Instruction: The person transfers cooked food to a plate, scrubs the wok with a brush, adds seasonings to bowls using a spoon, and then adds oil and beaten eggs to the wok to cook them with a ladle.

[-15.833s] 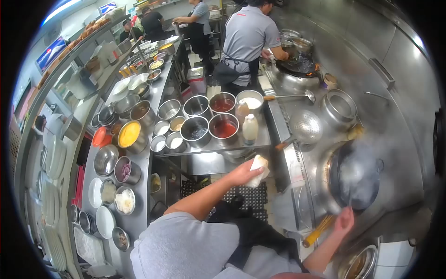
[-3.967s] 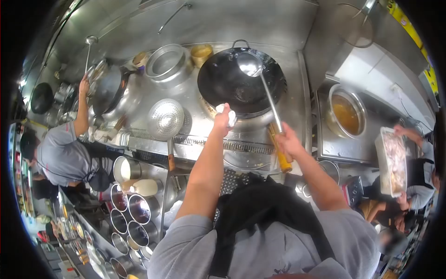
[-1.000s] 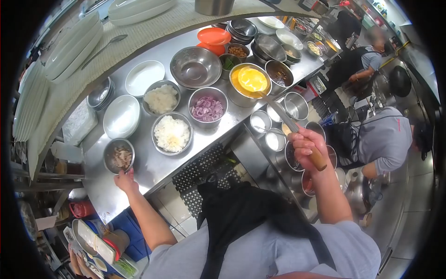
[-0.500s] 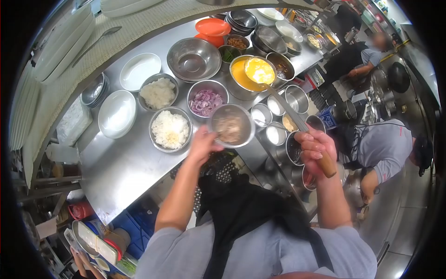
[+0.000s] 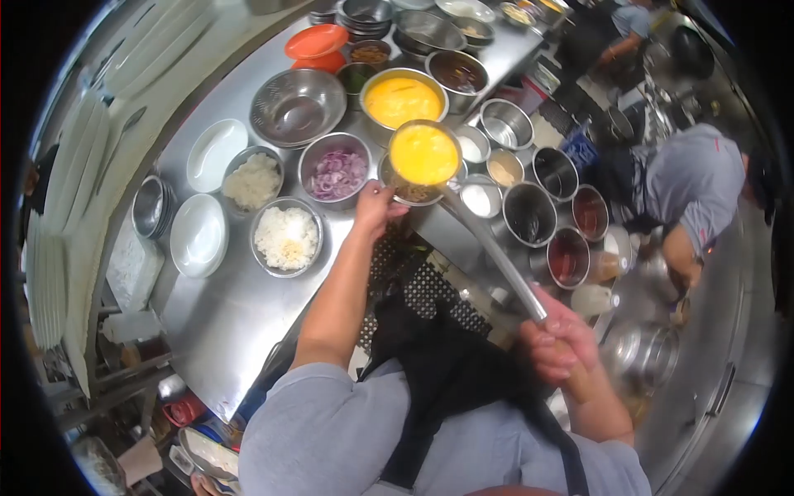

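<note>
My right hand (image 5: 562, 341) is closed round the handle of a long ladle (image 5: 496, 252). Yellow liquid that looks like beaten egg (image 5: 423, 155) fills the ladle's cup. My left hand (image 5: 379, 208) grips the rim of a small metal bowl (image 5: 416, 195) with brownish pieces in it. The ladle's cup hangs over this bowl and hides much of it. Just beyond is a metal pot (image 5: 364, 116) holding more of the yellow liquid. Left of the pot and nearer me stands a bowl of sliced purple onion (image 5: 337, 174).
A bowl of white rice (image 5: 285, 238), white oval dishes (image 5: 198, 236) and a colander (image 5: 298, 103) stand on the steel counter (image 5: 211, 331). Several metal containers (image 5: 529, 213) line the right side. A co-worker (image 5: 691, 182) bends at the far right.
The ladle has come away from the pot toward me, its cup now over the small bowl. My right hand has dropped lower. The view has shifted.
</note>
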Tool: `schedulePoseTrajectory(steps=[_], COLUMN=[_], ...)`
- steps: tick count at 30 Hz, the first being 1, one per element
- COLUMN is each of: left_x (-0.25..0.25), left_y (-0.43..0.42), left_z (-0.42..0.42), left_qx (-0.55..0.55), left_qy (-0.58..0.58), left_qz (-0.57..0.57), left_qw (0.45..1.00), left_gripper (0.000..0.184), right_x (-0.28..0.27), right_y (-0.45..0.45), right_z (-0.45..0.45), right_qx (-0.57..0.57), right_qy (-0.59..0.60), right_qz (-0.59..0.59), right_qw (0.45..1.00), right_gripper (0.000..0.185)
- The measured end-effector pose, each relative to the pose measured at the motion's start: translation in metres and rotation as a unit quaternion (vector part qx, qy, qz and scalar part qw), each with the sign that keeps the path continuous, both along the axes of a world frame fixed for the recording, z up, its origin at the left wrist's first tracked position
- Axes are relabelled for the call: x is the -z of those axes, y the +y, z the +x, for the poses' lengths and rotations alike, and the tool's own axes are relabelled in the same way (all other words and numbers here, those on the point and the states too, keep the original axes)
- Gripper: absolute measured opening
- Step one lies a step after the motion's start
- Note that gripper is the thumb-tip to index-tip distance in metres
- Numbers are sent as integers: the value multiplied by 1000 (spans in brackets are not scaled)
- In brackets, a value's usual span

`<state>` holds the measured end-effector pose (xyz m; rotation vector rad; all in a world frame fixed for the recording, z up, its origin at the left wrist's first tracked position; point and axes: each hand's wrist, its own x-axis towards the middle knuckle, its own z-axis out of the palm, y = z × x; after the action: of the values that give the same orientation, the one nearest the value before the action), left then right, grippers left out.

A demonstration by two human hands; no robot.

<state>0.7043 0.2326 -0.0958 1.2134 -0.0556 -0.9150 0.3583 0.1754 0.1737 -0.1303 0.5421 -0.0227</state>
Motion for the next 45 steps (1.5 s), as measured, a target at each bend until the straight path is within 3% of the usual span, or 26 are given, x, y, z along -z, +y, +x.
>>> schedulePoseTrajectory(steps=[4, 8, 11, 14, 16, 17, 18, 21, 26, 27, 31, 33, 34, 36, 37, 39, 41, 44, 45], left_x=[-29, -70, -78, -107, -112, -124, -122, -82, -93, -85, -63, -52, -36, -57, -79, -95, -109, -141, -154], left_y=[14, 4, -30, -67, -93, -98, -112, -154, -165, -171, -169, -162, -153, -131, -126, -134, -153, -184, -190], left_z=[-41, -127, -207, -320, -395, -441, -478, -601, -785, -825, -964, -1027, -1056, -1074, -1074, -1088, -1105, -1133, -1135], left_qx=[107, 234, 324, 401, 457, 460, 513, 592, 688, 703, 796, 694, 549, 547, 603, 600, 581, 519, 480], left_qy=[-52, -188, -158, -203, -247, -185, -228, -187, -125, -108, -178, -411, -550, -559, -550, -552, -550, -554, -551], left_qz=[71, 144, 67, 45, 8, -40, -70, -169, -249, -271, -344, -434, -503, -495, -439, -446, -469, -509, -540], left_qw=[990, 943, 930, 892, 855, 867, 824, 766, 670, 649, 465, 401, 378, 378, 375, 369, 374, 407, 418], left_gripper=[19, 14, 12, 12, 15, 14, 12, 13, 20, 21, 20, 19, 20, 24, 24, 24, 23, 18, 18], right_x=[20, 28, 27, 16, -3, -16, -26, -30, -24, 1, 68, 102, 118, 160, 193, 241, 255, 240, 244], right_y=[22, 61, 115, 177, 227, 248, 270, 308, 313, 316, 279, 256, 251, 248, 253, 258, 260, 258, 260], right_z=[-85, -195, -281, -371, -416, -434, -450, -494, -539, -561, -626, -646, -649, -649, -647, -630, -596, -543, -535], right_qx=[13, 60, 148, 226, 317, 369, 419, 516, 640, 659, 689, 691, 637, 506, 466, 404, 408, 481, 474], right_qy=[5, 19, 29, 43, 119, 146, 168, 212, 309, 323, 413, 464, 545, 687, 738, 809, 815, 774, 783], right_qz=[5, -6, -16, -71, -81, -78, -70, -136, -163, -163, -125, -83, -118, -179, -203, -235, -230, -170, -176], right_qw=[1000, 998, 988, 971, 938, 915, 889, 819, 684, 659, 582, 548, 531, 489, 444, 357, 341, 376, 363], right_gripper=[76, 79, 80, 81, 80, 80, 80, 76, 79, 80, 76, 77, 78, 81, 85, 89, 90, 90, 89])
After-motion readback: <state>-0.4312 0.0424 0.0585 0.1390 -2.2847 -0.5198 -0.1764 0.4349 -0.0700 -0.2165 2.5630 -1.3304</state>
